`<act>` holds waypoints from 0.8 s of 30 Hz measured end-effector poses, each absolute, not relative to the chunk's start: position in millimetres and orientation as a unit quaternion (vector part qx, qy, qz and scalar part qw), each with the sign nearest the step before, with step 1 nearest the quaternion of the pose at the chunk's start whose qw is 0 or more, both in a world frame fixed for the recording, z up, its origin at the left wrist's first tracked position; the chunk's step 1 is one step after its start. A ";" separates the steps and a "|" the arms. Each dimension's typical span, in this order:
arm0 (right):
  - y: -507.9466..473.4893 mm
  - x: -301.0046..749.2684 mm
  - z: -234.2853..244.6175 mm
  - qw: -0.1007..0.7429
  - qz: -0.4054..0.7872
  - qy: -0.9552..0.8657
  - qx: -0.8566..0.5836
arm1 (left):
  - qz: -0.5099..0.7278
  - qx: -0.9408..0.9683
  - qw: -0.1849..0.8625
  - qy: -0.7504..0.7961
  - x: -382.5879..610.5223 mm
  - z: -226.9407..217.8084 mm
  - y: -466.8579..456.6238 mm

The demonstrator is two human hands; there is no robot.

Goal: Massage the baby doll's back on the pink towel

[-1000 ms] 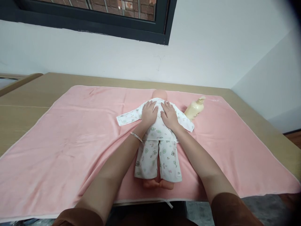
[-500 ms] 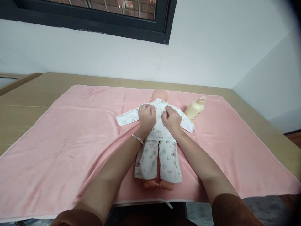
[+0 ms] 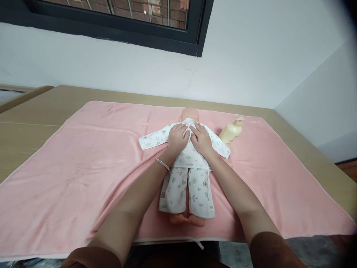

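Observation:
A baby doll (image 3: 190, 114) in a white printed top and trousers (image 3: 186, 193) lies on a pink towel (image 3: 83, 160), head away from me. My left hand (image 3: 177, 137) rests flat on the doll's upper chest, fingers stretched toward the collar. My right hand (image 3: 200, 139) lies beside it on the same shirt, fingers extended and touching the left hand's fingertips near the neckline. A silver bangle (image 3: 162, 163) circles my left wrist. The doll's bare feet (image 3: 186, 219) point toward me.
A cream pump bottle (image 3: 231, 131) lies on the towel just right of the doll's shoulder. The towel covers a wooden table (image 3: 33, 111) set against a white wall under a dark-framed window (image 3: 119, 22). The table's near edge is below the doll's feet.
Both hands went from flat on the chest to pinching the shirt at the collar, and now lie flatter again, fingers together at the neckline.

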State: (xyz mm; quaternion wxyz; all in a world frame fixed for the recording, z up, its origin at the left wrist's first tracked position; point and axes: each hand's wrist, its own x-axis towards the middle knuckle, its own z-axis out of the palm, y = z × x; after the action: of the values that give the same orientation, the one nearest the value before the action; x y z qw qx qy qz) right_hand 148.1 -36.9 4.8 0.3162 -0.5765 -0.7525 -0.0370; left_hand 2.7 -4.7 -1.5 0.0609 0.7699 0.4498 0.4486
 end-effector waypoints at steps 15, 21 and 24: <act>-42.1 146.3 6.4 0.322 0.018 -0.712 -0.624 | 0.454 0.739 0.096 0.488 3.7 -5.4 -2.7; -38.8 149.6 5.5 0.317 0.034 -0.719 -0.618 | 0.459 0.733 0.119 0.488 3.4 -5.8 0.4; -38.8 149.7 4.0 0.329 0.036 -0.716 -0.615 | 0.461 0.729 0.122 0.492 3.4 -4.7 -0.2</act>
State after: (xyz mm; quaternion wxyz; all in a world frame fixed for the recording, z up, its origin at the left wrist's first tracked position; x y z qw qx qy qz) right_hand 149.7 -38.8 4.0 0.3291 -0.6146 -0.7160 0.0364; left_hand 3.4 -0.2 -4.7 0.1216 0.7285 0.4917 0.4611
